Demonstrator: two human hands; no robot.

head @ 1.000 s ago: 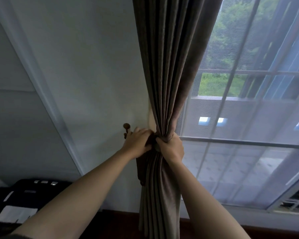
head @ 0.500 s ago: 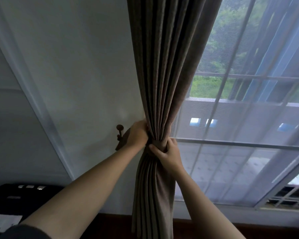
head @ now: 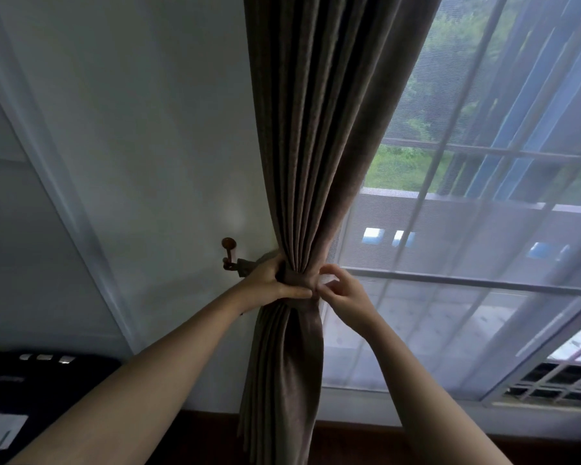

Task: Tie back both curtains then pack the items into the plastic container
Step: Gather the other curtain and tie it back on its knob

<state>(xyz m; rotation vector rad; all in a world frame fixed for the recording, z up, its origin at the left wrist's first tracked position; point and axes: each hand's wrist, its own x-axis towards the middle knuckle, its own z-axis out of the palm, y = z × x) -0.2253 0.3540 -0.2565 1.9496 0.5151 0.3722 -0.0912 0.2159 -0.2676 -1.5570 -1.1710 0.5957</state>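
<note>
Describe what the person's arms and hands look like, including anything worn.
The left hand and right hand are ungloved, with no ring, watch or bracelet showing. Both arms are bare down to the frame's bottom edge; no sleeve shows.

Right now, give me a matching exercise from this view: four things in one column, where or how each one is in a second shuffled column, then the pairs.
Things:
1. left hand
2. right hand
3. wall hook
4. black object

Places or states:
A. bottom left corner of the view
B. fingers curled at the right edge of the curtain
C. on the wall, left of the curtain
D. grips the gathered curtain

Pairs: 1-D, 2-B, 3-C, 4-A.
</note>
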